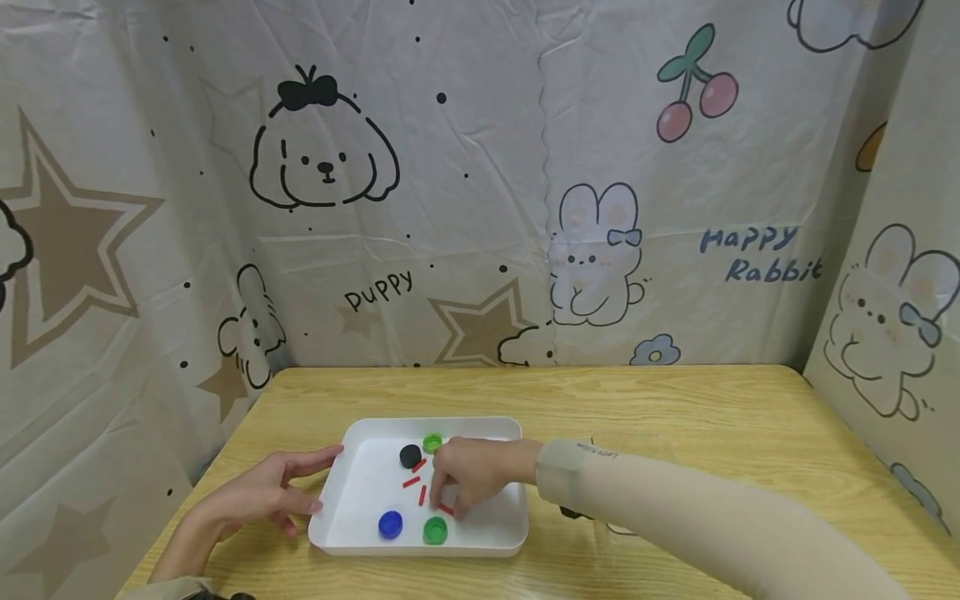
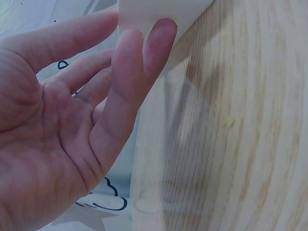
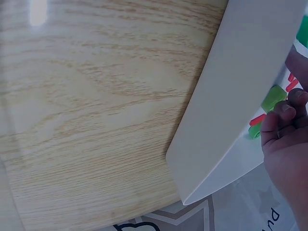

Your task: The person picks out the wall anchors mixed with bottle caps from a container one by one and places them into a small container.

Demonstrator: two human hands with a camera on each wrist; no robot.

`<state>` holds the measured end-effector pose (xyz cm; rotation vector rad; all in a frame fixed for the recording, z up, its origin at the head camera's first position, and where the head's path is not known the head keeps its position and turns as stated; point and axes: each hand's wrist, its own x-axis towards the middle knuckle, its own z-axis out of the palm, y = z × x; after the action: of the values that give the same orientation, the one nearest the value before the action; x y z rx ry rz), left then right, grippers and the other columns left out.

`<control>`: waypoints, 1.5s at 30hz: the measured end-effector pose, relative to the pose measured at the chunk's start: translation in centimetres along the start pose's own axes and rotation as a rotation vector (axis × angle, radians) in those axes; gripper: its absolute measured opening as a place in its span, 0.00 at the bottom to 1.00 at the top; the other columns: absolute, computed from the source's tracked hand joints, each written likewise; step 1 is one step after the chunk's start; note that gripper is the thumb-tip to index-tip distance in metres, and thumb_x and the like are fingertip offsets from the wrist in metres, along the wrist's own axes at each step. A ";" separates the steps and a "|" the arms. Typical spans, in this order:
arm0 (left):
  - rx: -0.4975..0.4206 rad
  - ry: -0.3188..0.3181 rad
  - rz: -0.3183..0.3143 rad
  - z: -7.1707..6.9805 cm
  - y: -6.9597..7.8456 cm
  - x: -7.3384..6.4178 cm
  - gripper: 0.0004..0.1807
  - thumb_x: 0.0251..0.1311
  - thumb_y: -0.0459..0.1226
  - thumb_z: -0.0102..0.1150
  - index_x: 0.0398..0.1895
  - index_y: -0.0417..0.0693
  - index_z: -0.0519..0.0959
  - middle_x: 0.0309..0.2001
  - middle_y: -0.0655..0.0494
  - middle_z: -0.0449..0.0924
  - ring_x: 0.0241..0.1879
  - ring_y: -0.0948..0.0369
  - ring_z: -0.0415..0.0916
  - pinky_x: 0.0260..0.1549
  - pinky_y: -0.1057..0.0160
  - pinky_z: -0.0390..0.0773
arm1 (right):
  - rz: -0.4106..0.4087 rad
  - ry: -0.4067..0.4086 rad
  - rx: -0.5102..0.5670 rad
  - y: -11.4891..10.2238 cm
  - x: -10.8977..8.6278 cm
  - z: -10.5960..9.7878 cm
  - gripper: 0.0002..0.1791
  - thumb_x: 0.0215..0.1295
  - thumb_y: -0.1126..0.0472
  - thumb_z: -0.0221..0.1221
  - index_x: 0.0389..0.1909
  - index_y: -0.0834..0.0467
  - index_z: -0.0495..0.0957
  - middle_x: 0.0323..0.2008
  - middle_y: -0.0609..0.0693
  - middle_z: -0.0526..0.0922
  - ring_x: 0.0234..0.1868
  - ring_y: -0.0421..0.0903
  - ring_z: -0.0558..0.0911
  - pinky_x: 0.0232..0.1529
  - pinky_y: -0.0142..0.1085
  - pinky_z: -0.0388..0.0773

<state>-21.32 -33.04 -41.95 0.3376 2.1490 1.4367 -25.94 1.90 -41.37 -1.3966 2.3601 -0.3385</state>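
A shallow white tray (image 1: 352, 492) lies on the table. My left hand (image 1: 258, 492) is at its left side, fingers mostly extended, fingertips touching the rim; the left wrist view shows fingertips against the white tray wall (image 2: 144, 12). My right hand (image 1: 472, 468) reaches down into the tray, thumb and index finger at the two ends of a short red stick (image 1: 446, 509), seeming to pinch it. In the right wrist view the right hand (image 3: 288, 149) partly hides the pieces. Other red sticks (image 1: 411, 482) lie loose to its left.
Round caps lie in the tray: a black one (image 1: 410, 456), a blue one (image 1: 390, 524), a green one (image 1: 435, 530) near the front and a lighter green one (image 1: 432, 442) at the back. Under the right forearm, a dark object (image 1: 576, 512) is partly hidden. Printed cloth hangs behind the wooden table (image 1: 675, 400).
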 end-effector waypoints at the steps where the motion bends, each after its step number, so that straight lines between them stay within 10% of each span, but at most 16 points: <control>1: 0.000 0.000 -0.001 0.0 0.0 0.0 0.48 0.63 0.33 0.70 0.83 0.40 0.56 0.80 0.30 0.50 0.31 0.50 0.81 0.25 0.56 0.86 | -0.003 0.000 -0.005 0.0 0.0 0.0 0.19 0.56 0.64 0.79 0.48 0.47 0.93 0.28 0.38 0.77 0.32 0.34 0.68 0.34 0.24 0.68; 45: -0.002 -0.009 0.005 0.1 0.0 0.2 0.48 0.64 0.32 0.70 0.83 0.38 0.55 0.80 0.30 0.49 0.35 0.47 0.82 0.25 0.55 0.86 | 0.026 0.043 0.060 1.1 -3.2 -1.8 0.13 0.62 0.65 0.75 0.47 0.50 0.93 0.25 0.42 0.71 0.31 0.36 0.68 0.34 0.26 0.66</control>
<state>-21.42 -32.92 -42.07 0.3488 2.1410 1.4375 -26.21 5.30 -39.50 -1.3426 2.3801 -0.4325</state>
